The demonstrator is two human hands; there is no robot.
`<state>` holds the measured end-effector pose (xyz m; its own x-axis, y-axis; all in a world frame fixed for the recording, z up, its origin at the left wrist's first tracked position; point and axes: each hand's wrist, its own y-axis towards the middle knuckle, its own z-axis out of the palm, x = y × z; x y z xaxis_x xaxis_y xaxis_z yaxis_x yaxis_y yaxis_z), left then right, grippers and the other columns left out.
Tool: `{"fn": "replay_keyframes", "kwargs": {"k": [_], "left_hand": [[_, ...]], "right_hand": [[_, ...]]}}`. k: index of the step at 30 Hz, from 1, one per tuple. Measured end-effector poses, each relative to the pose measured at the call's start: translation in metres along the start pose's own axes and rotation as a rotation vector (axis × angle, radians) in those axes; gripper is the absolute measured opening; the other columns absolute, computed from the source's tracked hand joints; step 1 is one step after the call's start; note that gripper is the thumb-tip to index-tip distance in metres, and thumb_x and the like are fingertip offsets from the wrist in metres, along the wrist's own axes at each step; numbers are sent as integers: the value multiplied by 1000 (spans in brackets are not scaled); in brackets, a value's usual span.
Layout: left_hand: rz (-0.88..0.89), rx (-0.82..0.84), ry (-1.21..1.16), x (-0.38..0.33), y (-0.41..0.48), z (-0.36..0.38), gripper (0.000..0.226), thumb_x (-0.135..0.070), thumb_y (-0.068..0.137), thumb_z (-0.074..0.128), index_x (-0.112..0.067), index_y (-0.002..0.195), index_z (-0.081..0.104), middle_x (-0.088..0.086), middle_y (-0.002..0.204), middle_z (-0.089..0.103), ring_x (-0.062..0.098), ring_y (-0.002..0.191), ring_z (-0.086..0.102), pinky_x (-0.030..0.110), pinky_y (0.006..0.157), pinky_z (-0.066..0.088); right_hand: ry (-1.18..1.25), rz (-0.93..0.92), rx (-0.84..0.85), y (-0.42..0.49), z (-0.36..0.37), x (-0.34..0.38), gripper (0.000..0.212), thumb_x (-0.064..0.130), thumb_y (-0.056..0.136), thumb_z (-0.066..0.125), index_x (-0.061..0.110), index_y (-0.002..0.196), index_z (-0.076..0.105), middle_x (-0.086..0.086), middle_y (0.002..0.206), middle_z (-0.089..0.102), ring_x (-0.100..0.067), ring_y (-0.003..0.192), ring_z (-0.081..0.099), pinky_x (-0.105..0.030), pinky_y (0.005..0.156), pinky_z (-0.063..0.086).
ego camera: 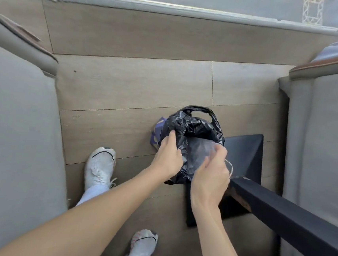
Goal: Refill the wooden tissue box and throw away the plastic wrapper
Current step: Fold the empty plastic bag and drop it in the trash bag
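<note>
A person bends over a black bag point(192, 130) on the floor, the left hand point(167, 158) gripping its near-left rim to hold the mouth open. The right hand point(211, 173), at the near-right rim, pinches the clear wrapper point(203, 149) just over the opening. Judged best: keep the rim stretched, push the wrapper well inside, then let go. No tissue box in view.
</note>
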<state>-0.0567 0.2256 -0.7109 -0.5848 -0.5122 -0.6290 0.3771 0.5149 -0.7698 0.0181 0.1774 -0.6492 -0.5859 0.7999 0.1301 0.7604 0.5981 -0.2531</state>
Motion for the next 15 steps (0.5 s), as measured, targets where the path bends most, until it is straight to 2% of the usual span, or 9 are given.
{"fn": "replay_keyframes", "kwargs": {"k": [3,5,6,8,9,12,15], "left_hand": [[11,7,-1,-1,-2,-2,63,-9,99,39,-14,153,8,11,159,22,27,144,25,40,116,26],[18,6,0,-1,-5,-4,63,-8,98,39,-13,153,8,11,158,23,26,145,25,39,117,26],[18,5,-3,0,-5,-4,64,-7,98,39,-13,153,8,11,158,23,25,145,24,38,117,25],[10,7,-13,2,-5,-5,63,-8,98,39,-13,154,8,10,159,22,23,146,22,35,119,22],[5,12,-13,3,-5,-5,63,-8,99,38,-13,154,8,9,160,21,22,147,21,34,119,22],[6,25,-16,3,-1,-8,63,-10,99,40,-16,154,9,7,159,21,21,147,21,32,117,21],[7,37,-33,3,0,-8,64,-10,98,41,-19,154,10,7,159,23,21,146,23,33,117,22]], "right_hand": [[65,-66,136,-6,14,-1,41,11,99,51,18,139,42,-6,133,62,-25,118,60,-29,85,43],[68,-97,108,-14,17,2,58,13,98,52,16,151,28,-6,153,42,-22,140,40,-26,104,35],[18,-103,67,-18,18,5,67,16,97,52,13,155,19,-8,160,29,-23,148,26,-30,113,28],[-73,-85,39,-23,19,10,75,23,97,49,9,157,5,-11,165,10,-26,152,6,-38,121,17],[-78,-73,83,-23,21,10,75,26,99,45,9,157,1,-10,166,4,-26,152,0,-40,122,15],[-5,-25,268,-21,30,6,74,31,103,38,14,156,-10,-5,166,-8,-23,152,-8,-45,123,9],[-36,5,233,-18,33,2,75,34,103,38,13,156,-10,-6,165,-11,-24,152,-11,-44,123,7]]}}
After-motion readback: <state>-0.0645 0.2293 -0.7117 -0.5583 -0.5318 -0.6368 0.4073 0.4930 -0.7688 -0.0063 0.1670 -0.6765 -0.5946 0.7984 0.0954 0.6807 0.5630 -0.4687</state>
